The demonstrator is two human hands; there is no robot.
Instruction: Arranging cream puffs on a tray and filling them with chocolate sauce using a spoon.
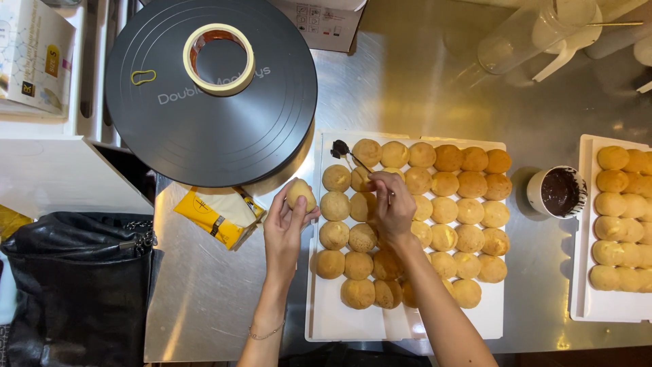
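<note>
My left hand (284, 228) holds one round golden bun (300, 194) just left of a white tray (353, 323). My right hand (392, 207) grips a thin spoon (341, 149) whose dark chocolate-coated bowl points up and left over the tray's top-left corner. The tray carries several rows of buns (445, 207), pale at the left and browner toward the top right. A white cup of dark chocolate (558, 191) stands to the right of the tray.
A second white tray (583, 299) of buns sits at the right edge. A large black round lid (204, 129) bearing a roll of tape (219, 58) lies at the upper left, with a yellow packet (214, 219) below it and a black bag (75, 272) at the left.
</note>
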